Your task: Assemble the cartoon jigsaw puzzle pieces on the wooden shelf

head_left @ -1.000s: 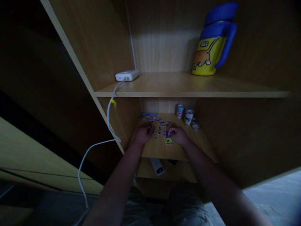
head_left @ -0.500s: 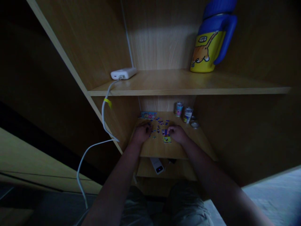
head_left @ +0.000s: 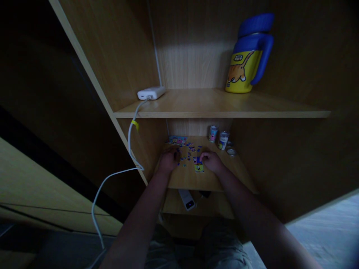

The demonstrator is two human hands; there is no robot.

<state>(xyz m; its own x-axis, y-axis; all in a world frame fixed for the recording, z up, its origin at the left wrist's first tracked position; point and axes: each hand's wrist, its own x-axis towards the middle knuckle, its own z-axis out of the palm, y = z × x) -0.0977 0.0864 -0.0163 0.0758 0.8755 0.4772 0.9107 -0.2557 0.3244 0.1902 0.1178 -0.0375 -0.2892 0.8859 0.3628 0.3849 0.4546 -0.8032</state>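
On the lower shelf, my left hand (head_left: 168,161) rests at the left side of a scatter of small jigsaw pieces (head_left: 189,154), its fingers curled in. Whether a piece is in them I cannot make out. My right hand (head_left: 212,162) is at the right edge of a partly joined jigsaw puzzle (head_left: 199,168) with blue and yellow cartoon parts. Its fingertips are pinched together over the puzzle's upper right, and what lies between them is too small to see. Behind the loose pieces lies a colourful cartoon picture sheet (head_left: 177,140).
Two small cartoon-printed cans (head_left: 213,133) stand at the back right, with round metal lids (head_left: 231,152) beside them. Above, a shelf board (head_left: 218,114) carries a white charger (head_left: 152,93) with a hanging cable (head_left: 129,140) and a blue-yellow mug (head_left: 240,71). A white power bank (head_left: 187,200) lies below.
The view has tilted slightly, so the shelves sit a little lower. My left hand has shifted very slightly left; my right hand stays by the joined puzzle.
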